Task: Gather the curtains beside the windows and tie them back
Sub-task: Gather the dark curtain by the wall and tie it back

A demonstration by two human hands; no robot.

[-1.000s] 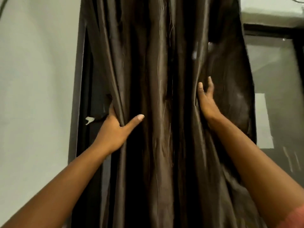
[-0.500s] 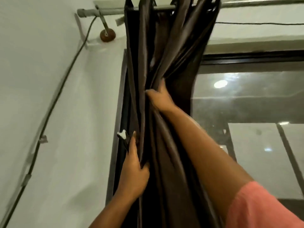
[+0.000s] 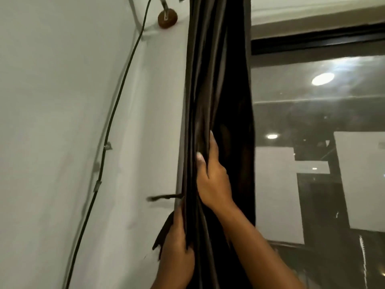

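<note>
The curtain (image 3: pixel 216 80) is dark brown with a slight sheen, drawn into a narrow column of long vertical folds that hangs along the left edge of the window (image 3: pixel 316 122), between the pale wall (image 3: pixel 62 122) and the glass; its top runs out of view at the upper edge. The window is dark-framed, and its pane reflects round ceiling lights and pale panels; a thin black cable (image 3: pixel 116 97), clipped at intervals, runs down the wall from the top edge to the bottom edge. The right hand (image 3: pixel 212 176) grips the bunched folds from the window side, fingers curled into the cloth; the left hand (image 3: pixel 177 243) sits lower, against the wall-side edge of the folds, its fingers hidden behind the cloth, so its grip cannot be told. A dark strip (image 3: pixel 164 197) juts from the curtain's wall-side edge just above the left hand; a round brown knob (image 3: pixel 167 18) sits high on the wall.
</note>
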